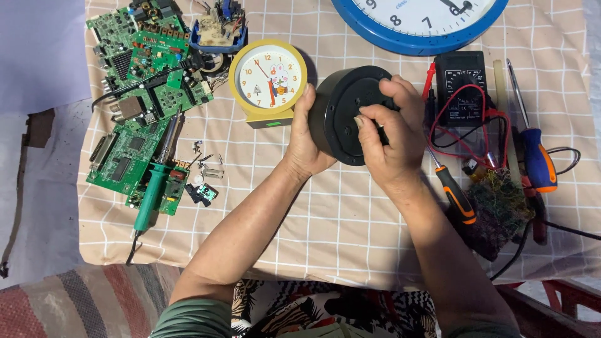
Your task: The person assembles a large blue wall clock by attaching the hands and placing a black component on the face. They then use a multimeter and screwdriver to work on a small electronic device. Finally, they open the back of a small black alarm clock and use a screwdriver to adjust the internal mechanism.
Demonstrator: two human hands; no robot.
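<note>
Fingers of the left hand [305, 141] are wrapped around the black round clock [341, 112], seen from behind. Its back is pinched by the right hand [385, 134], fingers curled tight.

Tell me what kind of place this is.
Probably a home electronics and clock repair bench: green circuit boards, a soldering iron and a black multimeter lie on a checked cloth while both hands hold a round black clock body.

blue wall clock [400, 34] cut off by top edge, black round clock [341, 116] face hidden
</note>
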